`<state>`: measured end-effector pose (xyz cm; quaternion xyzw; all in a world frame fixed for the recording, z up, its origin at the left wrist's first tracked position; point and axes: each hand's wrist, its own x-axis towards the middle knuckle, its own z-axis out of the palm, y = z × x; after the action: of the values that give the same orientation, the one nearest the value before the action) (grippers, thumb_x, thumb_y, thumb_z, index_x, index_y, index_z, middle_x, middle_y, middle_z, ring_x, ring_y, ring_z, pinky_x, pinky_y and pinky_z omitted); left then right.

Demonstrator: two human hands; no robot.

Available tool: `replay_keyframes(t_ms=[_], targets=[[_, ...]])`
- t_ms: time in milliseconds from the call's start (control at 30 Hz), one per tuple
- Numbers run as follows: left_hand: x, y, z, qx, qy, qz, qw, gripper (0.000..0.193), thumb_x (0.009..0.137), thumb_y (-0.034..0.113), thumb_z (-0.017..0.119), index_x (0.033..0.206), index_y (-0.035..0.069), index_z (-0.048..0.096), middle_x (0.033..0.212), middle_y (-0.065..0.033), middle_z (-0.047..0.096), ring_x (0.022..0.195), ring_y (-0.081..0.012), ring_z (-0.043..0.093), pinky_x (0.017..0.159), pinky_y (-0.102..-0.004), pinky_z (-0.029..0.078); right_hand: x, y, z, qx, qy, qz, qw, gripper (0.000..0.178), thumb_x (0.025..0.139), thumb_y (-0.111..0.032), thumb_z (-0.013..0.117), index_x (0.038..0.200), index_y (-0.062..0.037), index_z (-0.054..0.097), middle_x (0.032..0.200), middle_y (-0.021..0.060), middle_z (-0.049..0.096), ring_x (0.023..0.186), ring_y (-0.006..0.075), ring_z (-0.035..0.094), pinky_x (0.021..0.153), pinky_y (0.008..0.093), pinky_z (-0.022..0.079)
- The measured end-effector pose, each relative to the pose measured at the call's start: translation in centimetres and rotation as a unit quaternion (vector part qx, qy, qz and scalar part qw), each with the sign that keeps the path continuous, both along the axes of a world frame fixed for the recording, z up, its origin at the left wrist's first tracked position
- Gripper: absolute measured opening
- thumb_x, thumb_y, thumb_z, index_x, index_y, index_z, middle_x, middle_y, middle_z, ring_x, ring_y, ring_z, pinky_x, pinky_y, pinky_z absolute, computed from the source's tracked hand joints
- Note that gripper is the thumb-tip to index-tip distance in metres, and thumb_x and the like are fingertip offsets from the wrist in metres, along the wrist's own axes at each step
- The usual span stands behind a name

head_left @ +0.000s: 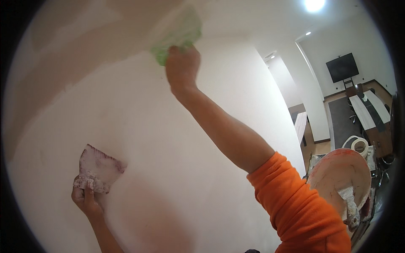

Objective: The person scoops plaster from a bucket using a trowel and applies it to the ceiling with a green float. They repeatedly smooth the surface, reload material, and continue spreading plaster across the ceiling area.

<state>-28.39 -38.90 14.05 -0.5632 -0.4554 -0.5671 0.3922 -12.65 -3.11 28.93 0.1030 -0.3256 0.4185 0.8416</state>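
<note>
My right hand (182, 69) is raised high with its fingers closed on a green putty spreader (179, 33). The spreader's broad, translucent blade is blurred by motion and lies at the upper part of the white wall (202, 147); I cannot tell whether its edge touches. Lower down at the left, my left hand (87, 199) grips a purple-tinted putty spreader (100, 166) by its narrow end, thumb in front. Whitish filler coats its face and my fingers, and its wide edge points upward. Darker, damp-looking bands (84, 71) curve across the wall above it.
At the lower right stands a pinkish bowl (339, 168) with a filler-caked putty knife (350, 206) in it. A roll of tape (359, 146) sits behind. Farther off are a long table (363, 114), chairs and a screen (342, 68) on a stand.
</note>
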Motion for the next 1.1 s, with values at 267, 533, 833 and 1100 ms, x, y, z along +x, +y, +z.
replay_keyframes(t_ms=[267,533,833,1100], targets=[[0.6,2.1,1.9,0.012,-0.003,-0.033,0.999,0.022,0.088,0.006,0.057,0.104,-0.009,0.061,0.095,-0.0069,0.063,0.086,-0.0134,0.057,0.082,-0.0287,0.046,5.3,8.9,9.6,-0.211,0.081,-0.378,0.898,0.032,0.083,-0.004,0.061,0.111,0.0091,0.056,0.102,0.0224,0.060,0.113,0.0414,0.053,0.092,0.0480,0.042],[1.4,1.5,0.3,0.030,-0.017,-0.006,0.999,0.024,0.089,0.007,0.058,0.106,-0.009,0.062,0.091,-0.0055,0.063,0.083,-0.0125,0.056,0.078,-0.0276,0.046,3.1,10.6,0.5,-0.122,0.075,-0.129,0.981,0.021,0.085,-0.006,0.057,0.101,0.0083,0.056,0.092,0.0239,0.062,0.093,0.0417,0.061,0.083,0.0491,0.048],[0.5,0.3,0.4,0.004,-0.007,0.019,1.000,0.025,0.089,0.010,0.061,0.108,-0.007,0.060,0.098,-0.0052,0.061,0.089,-0.0145,0.058,0.084,-0.0298,0.048,1.9,3.5,0.5,-0.018,0.042,-0.230,0.972,0.031,0.085,-0.001,0.056,0.114,0.0056,0.059,0.107,0.0272,0.058,0.100,0.0439,0.058,0.088,0.0501,0.047],[1.0,1.5,0.8,0.014,-0.001,-0.024,1.000,0.024,0.087,0.005,0.057,0.105,-0.011,0.061,0.095,-0.0081,0.065,0.085,-0.0153,0.059,0.082,-0.0297,0.047,13.5,13.7,5.8,-0.191,0.128,-0.271,0.935,0.024,0.085,-0.004,0.055,0.107,0.0057,0.058,0.105,0.0204,0.062,0.098,0.0416,0.059,0.087,0.0481,0.047]])
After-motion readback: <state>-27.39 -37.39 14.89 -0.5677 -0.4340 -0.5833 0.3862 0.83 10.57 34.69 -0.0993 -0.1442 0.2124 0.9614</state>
